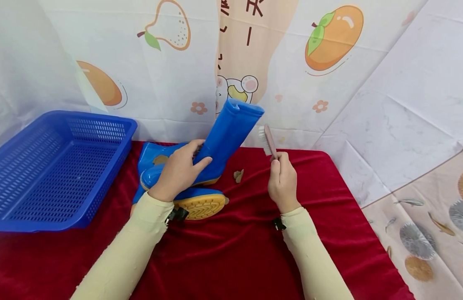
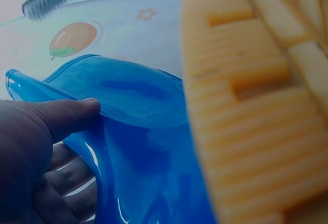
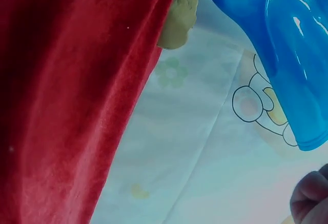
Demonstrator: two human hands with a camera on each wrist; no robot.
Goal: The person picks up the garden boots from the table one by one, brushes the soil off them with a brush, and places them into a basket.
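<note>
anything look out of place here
Yes: an irregular brown scrap lies loose on the red velvet cloth beside the glossy blue rubber boots, and a brown patch sits on the rear boot; both resemble stray dirt.

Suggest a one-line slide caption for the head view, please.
Left hand holding a tilted blue boot, right hand holding a brush, above a red cloth.

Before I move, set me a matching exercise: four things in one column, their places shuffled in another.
Things:
1. slanting blue boot
2. brush
3. blue basket
4. small brownish scrap

Places:
A. held in the right hand
B. gripped by the left hand
C. on the red cloth, between the hands
D. at the head view's left edge

Pairs: 1-B, 2-A, 3-D, 4-C
</note>
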